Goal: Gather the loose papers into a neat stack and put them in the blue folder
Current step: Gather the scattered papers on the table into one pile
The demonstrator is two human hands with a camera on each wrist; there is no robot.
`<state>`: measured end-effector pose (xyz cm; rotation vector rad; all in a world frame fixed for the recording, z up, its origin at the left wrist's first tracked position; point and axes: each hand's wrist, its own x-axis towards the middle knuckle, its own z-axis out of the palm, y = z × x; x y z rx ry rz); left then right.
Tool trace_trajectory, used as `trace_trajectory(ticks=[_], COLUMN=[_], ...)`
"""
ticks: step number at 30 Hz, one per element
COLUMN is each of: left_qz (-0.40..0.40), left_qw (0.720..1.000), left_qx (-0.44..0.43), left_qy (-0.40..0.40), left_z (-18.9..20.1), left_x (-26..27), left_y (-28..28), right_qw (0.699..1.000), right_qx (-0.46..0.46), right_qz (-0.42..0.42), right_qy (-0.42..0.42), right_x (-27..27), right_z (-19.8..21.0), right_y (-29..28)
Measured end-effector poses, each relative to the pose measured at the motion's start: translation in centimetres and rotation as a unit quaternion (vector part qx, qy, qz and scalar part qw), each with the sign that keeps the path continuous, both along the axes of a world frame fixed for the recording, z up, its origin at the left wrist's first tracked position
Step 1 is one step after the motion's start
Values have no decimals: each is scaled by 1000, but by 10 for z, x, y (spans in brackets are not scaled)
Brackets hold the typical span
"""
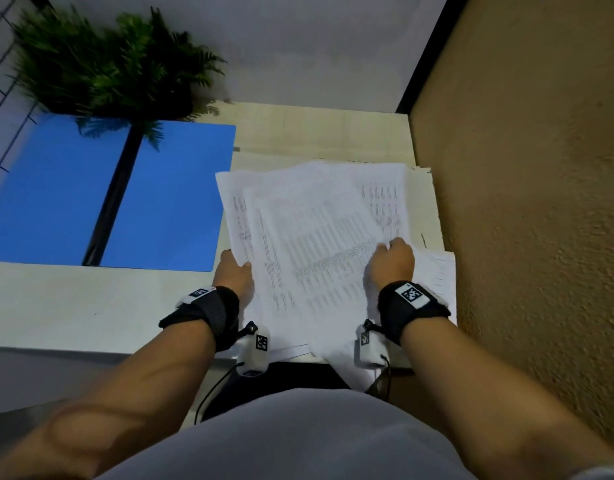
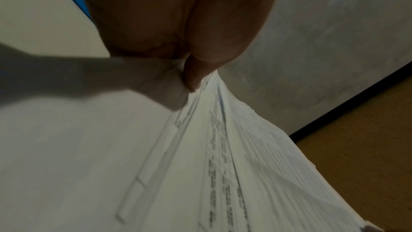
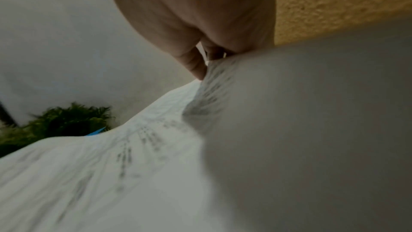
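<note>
Pale table (image 1: 91,306) set against a white wall, with a tan textured wall along the right of the frame. An open blue folder (image 1: 167,202) lies flat at centre left, a green fern plant (image 1: 101,64) above it in the upper left. A fanned, untidy pile of printed papers (image 1: 316,237) fills the centre, just right of the folder. The left hand (image 1: 233,271) grips the pile's left edge, thumb on top. The right hand (image 1: 392,261) pinches the sheets at the pile's right side, bunching them. Black wrist straps with white camera units sit on both wrists.
</note>
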<state>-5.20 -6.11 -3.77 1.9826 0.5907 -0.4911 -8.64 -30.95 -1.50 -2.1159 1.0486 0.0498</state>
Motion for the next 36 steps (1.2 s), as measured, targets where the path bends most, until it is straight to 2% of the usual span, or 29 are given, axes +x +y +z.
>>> trace_trajectory(ticks=[2,4,7,9,11,12,14,16,19,21,23,25,30,31,34,36], left_qz=[3,9,53,19,-25,-27,-20,16,33,34,41,56,63,64,55,39], left_qw=[1000,999,988,993,999,998,999,998,997,997,995,990,983,983,984,987], left_qx=[-7,-22,-129,-94,16,40,8,-49,-71,-75,-90,-127,-168,-171,-165,-145], left_qy=[24,31,66,61,38,33,36,42,22,6,3,13,33,32,50,63], left_z=[-2,-5,-8,-10,-10,-8,-11,-17,-26,-25,-25,-27,-24,-24,-26,-28], left_x=[-2,-3,-4,-2,1,2,4,4,4,5,4,4,1,1,1,3], left_y=[-1,-4,-6,-5,-2,-2,1,3,8,10,13,16,15,15,16,19], right_qw=[999,995,983,983,989,990,984,975,966,983,997,998,995,996,982,984], right_qx=[29,39,20,25,-21,-56,-77,-22,28,41,69,36,2,24,171,162], right_qz=[-12,43,143,167,140,117,116,168,210,147,19,-59,-84,-71,-79,-68], right_qy=[36,79,114,76,51,58,112,145,147,99,23,0,47,45,10,-10], right_x=[-2,-4,-6,-5,-2,-2,-5,-11,-20,-25,-28,-28,-17,-16,-17,-17], right_z=[-8,-15,-15,-11,-7,-7,-8,-11,-15,-21,-18,-14,-15,-14,-10,-5], right_y=[5,15,28,24,8,-4,-24,-35,-34,-36,-41,-51,-73,-71,-61,-60])
